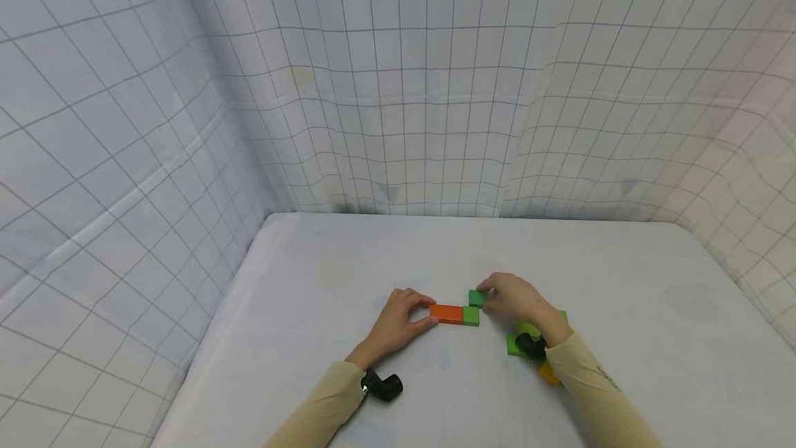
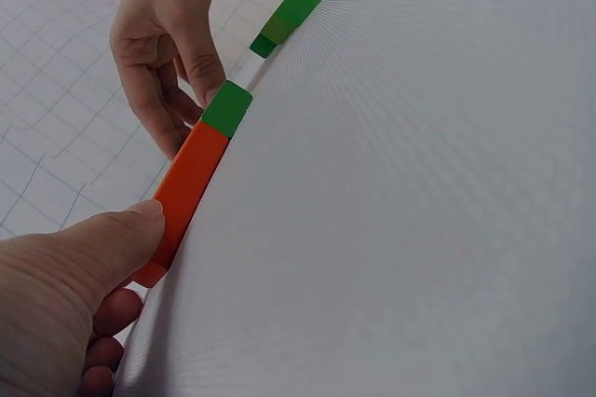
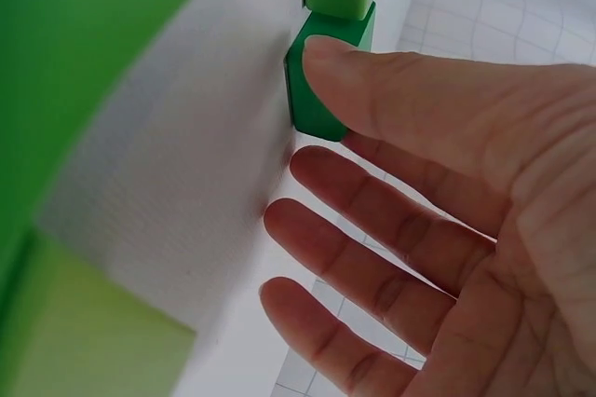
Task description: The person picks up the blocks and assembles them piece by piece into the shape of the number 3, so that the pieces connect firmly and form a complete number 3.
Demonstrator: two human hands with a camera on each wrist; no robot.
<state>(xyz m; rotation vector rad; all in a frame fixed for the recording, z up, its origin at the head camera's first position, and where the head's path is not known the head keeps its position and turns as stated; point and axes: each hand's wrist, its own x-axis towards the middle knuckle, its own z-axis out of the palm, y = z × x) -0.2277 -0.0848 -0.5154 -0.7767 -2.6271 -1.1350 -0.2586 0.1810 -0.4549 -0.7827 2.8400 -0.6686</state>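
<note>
An orange block lies flat on the table, its right end against a light green block. At the orange block's left end, my left hand pinches it between thumb and fingers; the thumb shows on its near side in the left wrist view. Just behind the light green block sits a darker green block. My right hand pinches that darker block, with the thumb on its face in the right wrist view and the other fingers spread loosely. The right index fingertip is mostly hidden there.
Under the right wrist lie several more pieces, partly covered: a green block, a yellow-green piece and a yellow-orange block. A white cloth covers the table. Grid-patterned curtains hang behind it and at the sides.
</note>
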